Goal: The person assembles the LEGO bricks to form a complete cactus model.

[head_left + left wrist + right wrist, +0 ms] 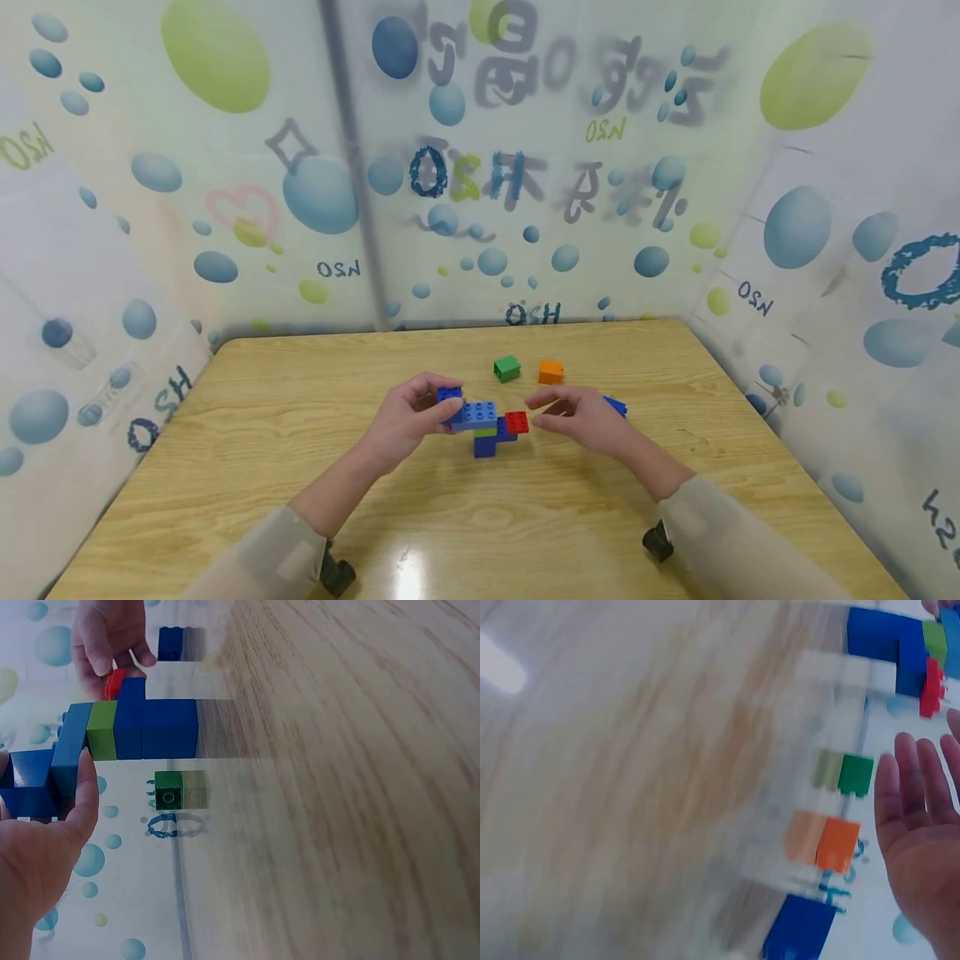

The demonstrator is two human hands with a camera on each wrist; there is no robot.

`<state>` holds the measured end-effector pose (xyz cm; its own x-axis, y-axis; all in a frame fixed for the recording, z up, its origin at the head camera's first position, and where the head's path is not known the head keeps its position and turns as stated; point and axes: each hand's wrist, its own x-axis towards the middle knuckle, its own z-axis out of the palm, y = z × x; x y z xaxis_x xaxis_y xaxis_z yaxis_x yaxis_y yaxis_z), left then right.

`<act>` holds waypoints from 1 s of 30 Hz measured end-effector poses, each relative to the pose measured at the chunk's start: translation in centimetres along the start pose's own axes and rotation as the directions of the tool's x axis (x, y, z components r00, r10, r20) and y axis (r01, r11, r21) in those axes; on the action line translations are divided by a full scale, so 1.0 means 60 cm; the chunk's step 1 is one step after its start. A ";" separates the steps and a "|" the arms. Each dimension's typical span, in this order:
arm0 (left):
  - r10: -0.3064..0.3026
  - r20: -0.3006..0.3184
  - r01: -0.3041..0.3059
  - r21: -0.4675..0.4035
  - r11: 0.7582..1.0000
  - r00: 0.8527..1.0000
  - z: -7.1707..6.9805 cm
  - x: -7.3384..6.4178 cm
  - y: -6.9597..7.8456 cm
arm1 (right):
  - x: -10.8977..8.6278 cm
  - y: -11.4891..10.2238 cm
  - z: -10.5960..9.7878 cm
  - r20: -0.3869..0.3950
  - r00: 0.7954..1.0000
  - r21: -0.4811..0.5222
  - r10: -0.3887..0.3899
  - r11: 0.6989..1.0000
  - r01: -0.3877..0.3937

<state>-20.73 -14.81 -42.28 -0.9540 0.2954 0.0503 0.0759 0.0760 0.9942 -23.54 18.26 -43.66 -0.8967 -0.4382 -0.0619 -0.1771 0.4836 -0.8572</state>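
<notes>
A toy-brick build stands on the table. Its dark blue top brick (pixel 450 393) sits on the left end of a long lighter blue brick (pixel 478 414). Under that come a lime green brick (pixel 485 432), a dark blue brick (pixel 130 720) jutting to the right, and a dark blue base brick (pixel 484 448). On the jutting part sits a thin red brick (pixel 517 422). My left hand (pixel 405 423) pinches the build's left end between thumb and fingers. Just right of the red brick, my right hand (pixel 581 417) holds nothing, its fingers apart and loosely bent.
Behind the build lie a loose green brick (pixel 506 369) and an orange brick (pixel 551 372). Another blue brick (pixel 616 406) is partly hidden behind my right hand. A patterned curtain (pixel 480 242) hangs around the wooden table (pixel 300 392).
</notes>
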 end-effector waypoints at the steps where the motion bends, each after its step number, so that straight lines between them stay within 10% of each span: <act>1: 0.001 0.000 -0.001 0.002 1.000 1.000 0.000 0.000 0.000 | -0.002 0.002 -0.007 -0.010 1.000 -0.007 -0.004 1.000 0.004; 30: -0.007 -0.010 0.007 0.000 1.000 1.000 0.003 -0.002 0.004 | -0.061 0.103 -0.153 -0.145 0.985 -0.197 0.091 0.973 -0.119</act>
<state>-20.53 -14.68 -42.06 -0.9575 0.2852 0.0438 0.0690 0.0786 0.9945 -25.09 29.81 -44.03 -0.9585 -0.2775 -0.0646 -0.1456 0.6720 -0.7261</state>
